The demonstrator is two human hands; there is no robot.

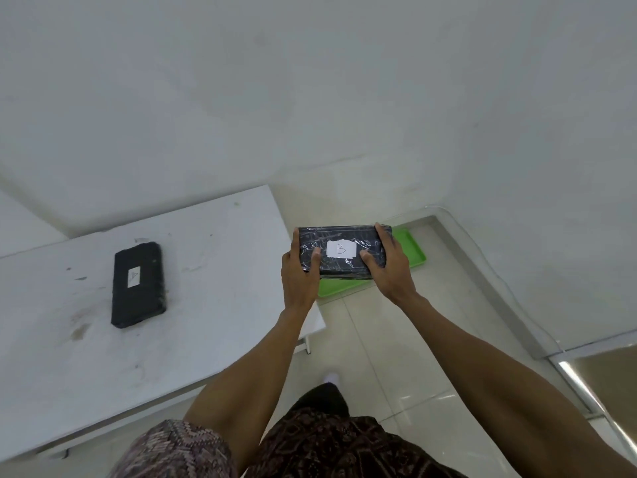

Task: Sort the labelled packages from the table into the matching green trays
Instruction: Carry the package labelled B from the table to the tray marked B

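I hold a black plastic-wrapped package (341, 236) with a white label marked "B" in both hands, out past the table's right end. My left hand (298, 274) grips its left end and my right hand (391, 267) grips its right end. Below the package, on the floor, lies a green tray (412, 251), mostly hidden by the package and my hands. A second black package (138, 284) with a white label marked "A" lies flat on the white table (206, 305), to the left.
The table's right edge ends near my left wrist, with a white table leg (307, 343) below it. The tiled floor (379, 357) runs to a white wall. A grey sill or ledge (499, 288) runs diagonally at the right.
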